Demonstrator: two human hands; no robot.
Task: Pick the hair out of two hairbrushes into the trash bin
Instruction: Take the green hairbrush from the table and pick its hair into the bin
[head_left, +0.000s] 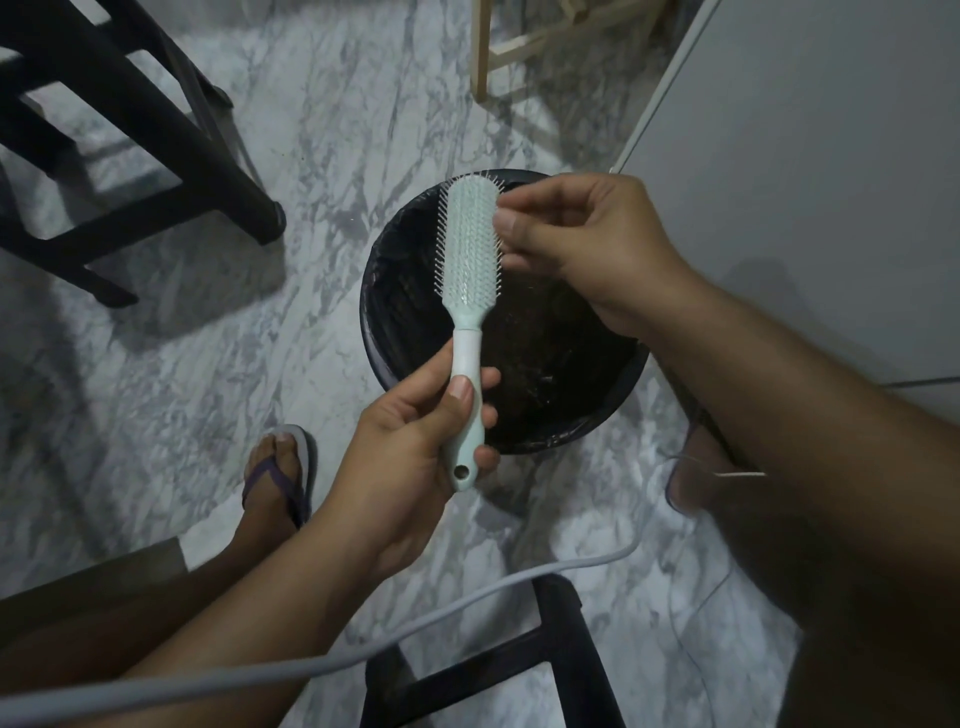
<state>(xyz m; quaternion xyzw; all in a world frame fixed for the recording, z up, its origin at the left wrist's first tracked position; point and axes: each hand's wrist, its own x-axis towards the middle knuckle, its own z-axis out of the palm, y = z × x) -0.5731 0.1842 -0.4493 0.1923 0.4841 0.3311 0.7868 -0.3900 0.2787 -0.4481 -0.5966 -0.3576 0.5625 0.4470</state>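
Note:
A pale mint hairbrush (470, 244) is held upright over a round black trash bin (395, 312) lined with a dark bag. My left hand (415, 441) grips the brush's handle, thumb on its front. My right hand (582, 244) is at the right edge of the bristles, its fingertips curled and pinched together there; any hair between them is too fine to see. Only one brush is in view.
Marble-patterned floor all around. A black chair frame (156, 156) stands at the upper left, another black frame (519, 665) at the bottom. A grey cable (363, 644) crosses the foreground. A white panel (805, 156) fills the right. My sandalled foot (278, 478) is left of the bin.

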